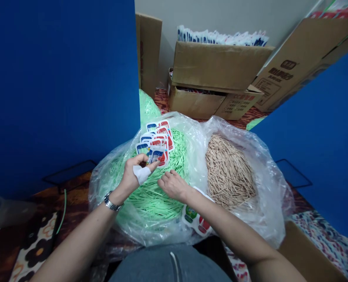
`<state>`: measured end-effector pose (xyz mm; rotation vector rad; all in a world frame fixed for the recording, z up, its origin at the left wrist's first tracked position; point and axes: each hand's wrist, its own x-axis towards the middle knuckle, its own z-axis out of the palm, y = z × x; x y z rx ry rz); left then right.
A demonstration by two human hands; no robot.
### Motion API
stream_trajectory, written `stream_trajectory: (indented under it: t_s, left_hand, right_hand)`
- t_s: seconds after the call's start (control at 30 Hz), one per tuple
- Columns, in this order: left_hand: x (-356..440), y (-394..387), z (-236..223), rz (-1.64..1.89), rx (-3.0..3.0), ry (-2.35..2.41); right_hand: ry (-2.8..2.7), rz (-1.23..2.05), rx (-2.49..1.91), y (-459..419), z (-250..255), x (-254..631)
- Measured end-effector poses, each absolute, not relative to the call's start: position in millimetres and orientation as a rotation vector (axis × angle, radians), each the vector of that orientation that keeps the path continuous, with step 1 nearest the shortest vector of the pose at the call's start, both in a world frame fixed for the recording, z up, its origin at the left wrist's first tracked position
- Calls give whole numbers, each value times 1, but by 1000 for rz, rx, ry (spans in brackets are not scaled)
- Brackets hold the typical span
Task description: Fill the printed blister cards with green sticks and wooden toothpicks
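My left hand is closed, its thumb and fingers pinching a small printed packet in blue, red and white. A white patch covers the base of that thumb. Several similar flat packets lie overlapping just beyond, on top of a heap of thin green sticks in a clear plastic bag. Over the same green sticks, to the right of the packet, hovers my right hand with its fingers curled together. Whatever those fingertips may hold is hidden.
A second clear bag holds thin brown sticks. Another printed packet lies under my right forearm. Behind stand cardboard boxes, the upper one filled with packets. Blue panels rise on both sides. A flowered item lies at lower left.
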<state>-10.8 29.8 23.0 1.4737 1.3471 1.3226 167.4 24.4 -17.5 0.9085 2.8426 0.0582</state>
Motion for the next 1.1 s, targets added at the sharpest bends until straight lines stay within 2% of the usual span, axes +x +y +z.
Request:
stream_trajectory:
  t_s: [0.13,0.33,0.43,0.73,1.1]
  left_hand:
    - [-16,32,21,1323,1612,1411]
    - [-12,40,8,1294,1817,1427]
    - [-4,41,-1,1269,1781,1415]
    - [-4,44,4,1429,1440,1486]
    - [18,38,0,1451,1447,1373]
  right_hand:
    - [2755,-352,1120,29,-5,178]
    - [2448,-1752,1152,39,8,196]
    - [2178,-2170,1058,40,6,196]
    - [1954,-2496,1033,35,-5,208]
    - [2015,-2513,969,33,4,192]
